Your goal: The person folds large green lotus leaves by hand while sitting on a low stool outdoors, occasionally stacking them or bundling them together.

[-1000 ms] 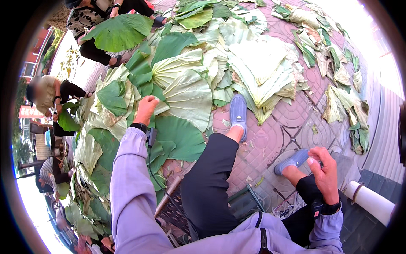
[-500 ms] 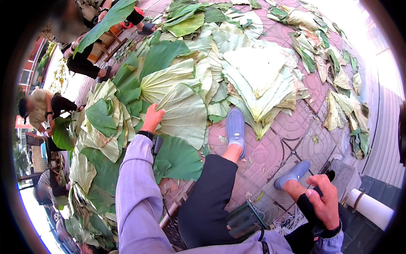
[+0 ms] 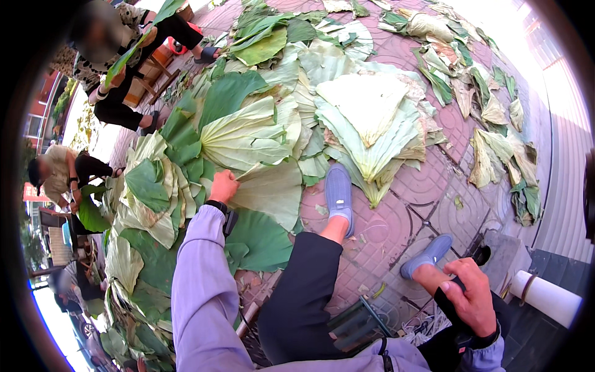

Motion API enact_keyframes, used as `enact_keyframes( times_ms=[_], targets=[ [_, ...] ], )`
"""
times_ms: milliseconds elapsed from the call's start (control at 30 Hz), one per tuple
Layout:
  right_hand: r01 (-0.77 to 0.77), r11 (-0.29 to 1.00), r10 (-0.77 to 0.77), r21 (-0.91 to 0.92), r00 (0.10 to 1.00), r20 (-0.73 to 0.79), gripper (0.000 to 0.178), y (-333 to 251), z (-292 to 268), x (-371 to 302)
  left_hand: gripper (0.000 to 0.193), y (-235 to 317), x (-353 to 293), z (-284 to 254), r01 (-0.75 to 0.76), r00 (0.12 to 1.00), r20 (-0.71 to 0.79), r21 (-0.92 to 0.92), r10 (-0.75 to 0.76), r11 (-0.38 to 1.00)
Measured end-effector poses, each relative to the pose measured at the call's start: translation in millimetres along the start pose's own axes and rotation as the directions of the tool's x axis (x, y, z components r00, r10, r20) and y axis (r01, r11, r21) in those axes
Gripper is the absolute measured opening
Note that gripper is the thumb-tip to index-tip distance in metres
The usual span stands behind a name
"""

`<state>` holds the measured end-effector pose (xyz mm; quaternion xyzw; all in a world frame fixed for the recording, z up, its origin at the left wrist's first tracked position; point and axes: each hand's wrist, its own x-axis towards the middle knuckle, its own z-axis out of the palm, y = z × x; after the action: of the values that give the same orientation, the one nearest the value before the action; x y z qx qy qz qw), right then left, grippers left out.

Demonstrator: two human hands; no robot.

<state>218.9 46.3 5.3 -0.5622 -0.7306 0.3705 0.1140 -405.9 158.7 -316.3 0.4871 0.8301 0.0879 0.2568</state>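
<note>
My left hand (image 3: 224,188) is closed on the left edge of a pale green lotus leaf (image 3: 269,192), which lies on a spread of overlapping leaves. Beneath it shows a darker green leaf (image 3: 263,242). Just beyond is another pale leaf (image 3: 245,136) with fanned veins. My right hand (image 3: 472,294) rests at my right knee with its fingers curled; a dark edge shows between thumb and fingers, and I cannot make out what it is. To the right of my left hand's leaf, a stack of folded pale leaves (image 3: 369,124) tapers toward my shoe.
Wilted leaves (image 3: 496,149) lie along the right side of the paving. My blue shoes (image 3: 339,192) stand on the pink tiles. A white roll (image 3: 545,299) is at the lower right, beside a concrete block (image 3: 505,251). Several people sit at the left, one holding a green leaf (image 3: 127,62).
My left hand has gone from spread fingers above the leaf to a closed grip on its edge, and that edge is lifted a little. My right hand stays at my knee.
</note>
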Motion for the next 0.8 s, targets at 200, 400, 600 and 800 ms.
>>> enact_keyframes(
  times_ms=[200, 400, 600, 800],
  targets=[
    [0.095, 0.995, -0.095, -0.013, 0.995, -0.018, 0.029, 3, -6, -10, 0.021, -12, -35, -23, -0.003, 0.997, -0.069, -0.283, -0.017, 0.959],
    [0.162, 0.987, -0.161, 0.016, 0.986, -0.048, 0.028, 3, -11, -27, 0.014, 4, -86, -90, 0.029, 0.994, -0.066, -0.621, -0.089, 0.783],
    [0.203, 0.978, -0.199, 0.044, 0.977, -0.081, 0.027, 13, -12, -43, 0.014, 52, -143, -160, -0.092, 0.983, -0.182, -0.648, -0.037, 0.756],
    [0.181, 0.962, -0.161, 0.203, 0.981, -0.112, 0.027, 26, -12, -48, 0.017, 134, -207, -213, -0.256, 0.949, -0.315, -0.708, 0.030, 0.658]
  ],
)
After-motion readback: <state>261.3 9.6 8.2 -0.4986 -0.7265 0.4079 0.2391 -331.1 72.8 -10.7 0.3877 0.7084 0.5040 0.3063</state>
